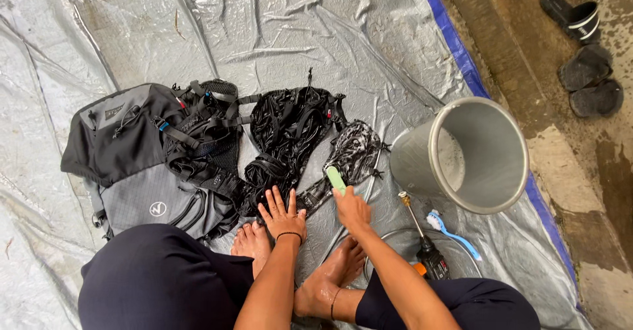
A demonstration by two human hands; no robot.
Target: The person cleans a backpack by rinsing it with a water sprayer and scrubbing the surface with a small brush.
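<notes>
On the wet tarp (277, 33), left hand (282, 216) presses flat, fingers spread, on the black mesh harness (290, 132); right hand (351, 208) grips a green brush (335, 178) (slippery mesh could snag the bristles or slide).
</notes>
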